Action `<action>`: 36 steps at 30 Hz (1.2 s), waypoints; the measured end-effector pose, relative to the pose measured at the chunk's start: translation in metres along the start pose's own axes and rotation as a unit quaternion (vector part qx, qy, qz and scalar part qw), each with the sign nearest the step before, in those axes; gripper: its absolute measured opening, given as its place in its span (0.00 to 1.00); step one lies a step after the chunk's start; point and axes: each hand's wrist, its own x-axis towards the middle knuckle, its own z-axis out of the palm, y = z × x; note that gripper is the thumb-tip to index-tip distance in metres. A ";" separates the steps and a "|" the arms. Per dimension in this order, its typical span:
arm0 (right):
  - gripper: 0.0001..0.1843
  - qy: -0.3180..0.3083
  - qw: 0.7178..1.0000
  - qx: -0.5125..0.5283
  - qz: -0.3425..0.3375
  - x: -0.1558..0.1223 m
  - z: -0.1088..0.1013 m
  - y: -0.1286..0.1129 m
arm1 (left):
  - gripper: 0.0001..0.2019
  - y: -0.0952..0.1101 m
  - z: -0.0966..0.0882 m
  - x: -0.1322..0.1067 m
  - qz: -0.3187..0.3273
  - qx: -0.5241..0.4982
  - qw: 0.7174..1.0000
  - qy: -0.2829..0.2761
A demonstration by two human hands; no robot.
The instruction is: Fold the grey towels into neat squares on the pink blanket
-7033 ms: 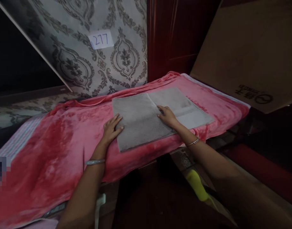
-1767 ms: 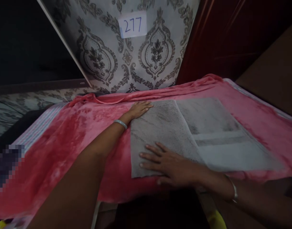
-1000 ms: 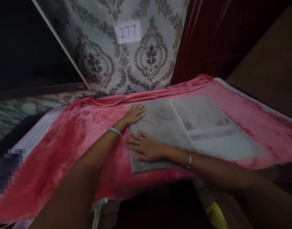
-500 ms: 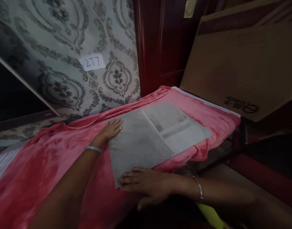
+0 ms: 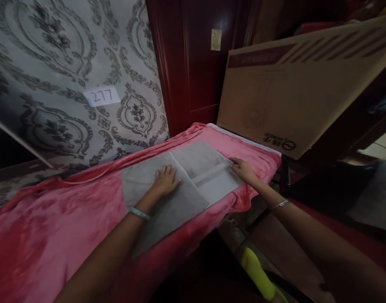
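Observation:
A flat grey cloth [image 5: 155, 202] lies on a pink plush blanket [image 5: 69, 206], with a crease across it and a paler band and panel on its right half. Palm down, my left hand [image 5: 165, 181] rests on the left half of the cloth, fingers spread. My right hand [image 5: 243, 169] is at the cloth's far right edge, its fingers curled and closed on that edge. Part of those fingertips is hidden.
A large cardboard box [image 5: 268, 101] leans behind the blanket's right end, beside a dark red door [image 5: 195, 75]. Patterned wallpaper [image 5: 63, 50] bears a paper label [image 5: 104, 96] reading 277. Something yellow [image 5: 257, 273] shows below the blanket's front edge.
My right hand has moved from the cloth's near left corner to its far right edge. My left hand has slid inward from the left edge onto the cloth. The view has shifted right.

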 end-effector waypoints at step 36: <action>0.38 -0.249 0.913 0.043 -0.319 -0.044 0.085 -0.218 | 0.27 -0.059 0.008 0.003 -0.105 -0.740 0.647 0.147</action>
